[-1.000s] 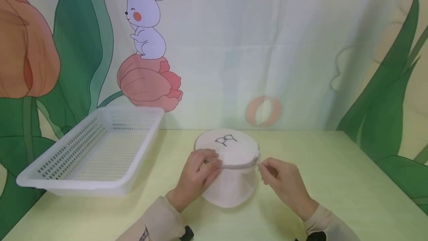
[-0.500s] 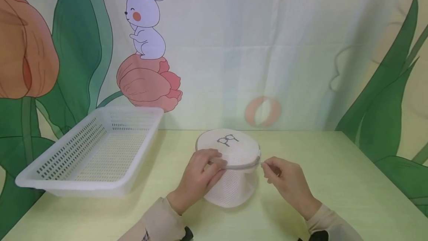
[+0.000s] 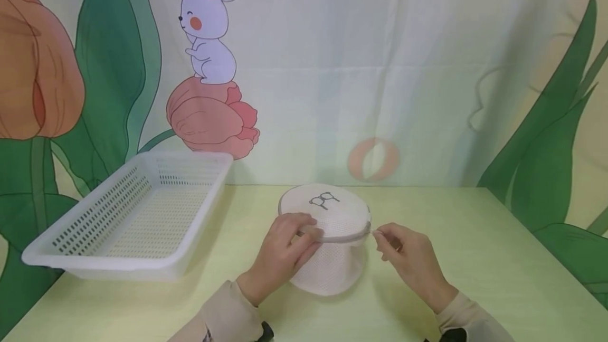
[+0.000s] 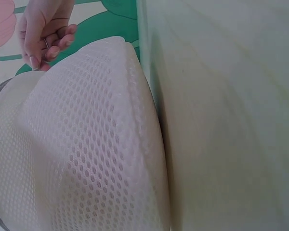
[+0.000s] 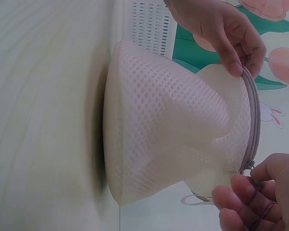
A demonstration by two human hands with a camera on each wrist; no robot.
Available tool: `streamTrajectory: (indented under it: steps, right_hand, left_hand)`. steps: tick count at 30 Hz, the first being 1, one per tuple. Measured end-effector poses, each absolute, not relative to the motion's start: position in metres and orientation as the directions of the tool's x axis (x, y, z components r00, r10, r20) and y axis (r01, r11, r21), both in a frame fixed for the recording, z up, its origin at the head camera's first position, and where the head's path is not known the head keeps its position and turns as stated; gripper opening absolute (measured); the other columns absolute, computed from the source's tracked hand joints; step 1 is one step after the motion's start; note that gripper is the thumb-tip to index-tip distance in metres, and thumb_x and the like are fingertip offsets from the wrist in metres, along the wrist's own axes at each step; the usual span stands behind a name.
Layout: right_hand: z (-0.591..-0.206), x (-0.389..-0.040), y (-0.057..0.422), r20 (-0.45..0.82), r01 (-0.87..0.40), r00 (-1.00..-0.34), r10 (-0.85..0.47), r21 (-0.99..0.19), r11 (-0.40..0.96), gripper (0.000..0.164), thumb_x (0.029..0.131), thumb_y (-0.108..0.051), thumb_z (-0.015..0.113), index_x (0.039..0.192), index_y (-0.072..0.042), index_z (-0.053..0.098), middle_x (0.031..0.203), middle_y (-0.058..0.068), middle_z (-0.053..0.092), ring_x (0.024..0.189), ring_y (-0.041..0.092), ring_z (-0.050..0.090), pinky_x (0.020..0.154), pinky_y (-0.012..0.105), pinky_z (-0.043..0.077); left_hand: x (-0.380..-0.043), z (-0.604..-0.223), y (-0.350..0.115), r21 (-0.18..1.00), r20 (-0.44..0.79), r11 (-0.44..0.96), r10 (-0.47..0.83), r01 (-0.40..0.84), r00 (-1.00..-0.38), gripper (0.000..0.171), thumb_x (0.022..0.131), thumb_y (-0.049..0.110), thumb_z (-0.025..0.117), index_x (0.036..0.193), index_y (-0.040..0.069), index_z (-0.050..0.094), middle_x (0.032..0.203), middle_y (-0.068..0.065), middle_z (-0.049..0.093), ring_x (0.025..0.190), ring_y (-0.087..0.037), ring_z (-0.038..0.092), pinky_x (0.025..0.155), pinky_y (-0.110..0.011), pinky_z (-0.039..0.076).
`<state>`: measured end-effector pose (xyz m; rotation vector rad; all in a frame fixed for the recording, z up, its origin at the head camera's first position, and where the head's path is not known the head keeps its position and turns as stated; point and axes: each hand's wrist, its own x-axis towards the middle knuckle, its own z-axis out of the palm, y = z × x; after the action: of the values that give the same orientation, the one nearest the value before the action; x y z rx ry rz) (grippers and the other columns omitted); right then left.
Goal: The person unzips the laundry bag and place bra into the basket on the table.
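Observation:
A white mesh laundry bag (image 3: 332, 268) stands upright on the table, its round lid (image 3: 328, 210) marked with a dark glasses-like print. A grey zipper (image 5: 254, 120) runs round the lid's rim. My left hand (image 3: 284, 252) pinches the near left part of this rim, thumb at the zipper band. At the right end of the zipper, my right hand (image 3: 410, 257) pinches the small zipper pull (image 5: 250, 166) between thumb and forefinger. The left wrist view shows the bag's mesh side and the right hand beyond it; the left hand is almost wholly out of that view.
A white plastic basket (image 3: 178, 257) with slotted walls stands to the left on the pale yellow-green table (image 3: 475, 257). Behind the table hangs a printed cloth (image 3: 304, 94) with a rabbit and tulips.
Both hands and the bag's lid have shifted very slightly to the right. Both grips look the same, and the basket has stayed in place.

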<state>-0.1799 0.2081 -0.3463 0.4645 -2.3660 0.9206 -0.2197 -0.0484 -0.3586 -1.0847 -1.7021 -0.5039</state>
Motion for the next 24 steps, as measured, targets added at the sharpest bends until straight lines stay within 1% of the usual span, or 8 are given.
streamTrajectory:
  steps: [4, 8, 12, 17, 24]
  right_hand:
    - [-0.3463, -0.1782, 0.2090, 0.599, -0.491, -0.793, -0.109, -0.523, 0.696, 0.008, 0.091, -0.010, 0.064, 0.084, -0.014, 0.066, 0.064, -0.009, 0.063, 0.052, -0.005, 0.053, 0.049, 0.019, 0.048]
    - [-0.3474, -0.1784, 0.2101, 0.596, -0.490, -0.796, -0.108, -0.530, 0.692, 0.009, 0.092, -0.012, 0.064, 0.084, -0.015, 0.066, 0.064, -0.009, 0.062, 0.053, -0.005, 0.053, 0.049, 0.019, 0.047]
    - [-0.3486, -0.1798, 0.2120, 0.592, -0.485, -0.798, -0.112, -0.520, 0.703, 0.008, 0.092, -0.012, 0.063, 0.085, -0.015, 0.066, 0.065, -0.008, 0.063, 0.053, -0.005, 0.053, 0.049, 0.020, 0.047]
    - [-0.3476, -0.1808, 0.2140, 0.591, -0.466, -0.800, -0.103, -0.504, 0.727, 0.008, 0.092, -0.013, 0.063, 0.086, -0.014, 0.067, 0.065, -0.006, 0.064, 0.053, -0.005, 0.053, 0.047, 0.019, 0.045]
    - [-0.3492, -0.1830, 0.2154, 0.592, -0.467, -0.800, -0.098, -0.511, 0.722, 0.008, 0.092, -0.013, 0.063, 0.086, -0.013, 0.068, 0.065, -0.004, 0.066, 0.052, -0.003, 0.054, 0.047, 0.018, 0.045]
  left_hand:
    - [-0.2178, -0.3559, -0.0453, -0.186, 0.898, 0.499, 0.436, 0.847, -0.060, 0.018, 0.098, 0.025, 0.054, 0.093, 0.011, 0.064, 0.105, -0.008, 0.064, 0.101, -0.023, 0.061, 0.094, -0.037, 0.050]
    - [-0.2176, -0.3539, -0.0435, -0.196, 0.896, 0.496, 0.440, 0.846, -0.051, 0.017, 0.098, 0.026, 0.055, 0.093, 0.011, 0.063, 0.104, -0.008, 0.064, 0.101, -0.023, 0.061, 0.093, -0.038, 0.050]
    - [-0.2186, -0.3530, -0.0444, -0.178, 0.894, 0.519, 0.440, 0.836, -0.084, 0.017, 0.092, 0.028, 0.063, 0.096, 0.011, 0.063, 0.106, -0.009, 0.063, 0.102, -0.025, 0.061, 0.090, -0.039, 0.050]
    - [-0.2210, -0.3518, -0.0473, -0.159, 0.884, 0.562, 0.446, 0.811, -0.136, 0.032, 0.082, 0.033, 0.073, 0.102, 0.011, 0.062, 0.109, -0.012, 0.061, 0.106, -0.028, 0.060, 0.091, -0.044, 0.050]
    - [-0.2224, -0.3521, -0.0532, -0.089, 0.866, 0.560, 0.452, 0.824, -0.213, 0.048, 0.080, 0.042, 0.074, 0.111, 0.008, 0.059, 0.116, -0.013, 0.058, 0.112, -0.029, 0.056, 0.097, -0.044, 0.046]
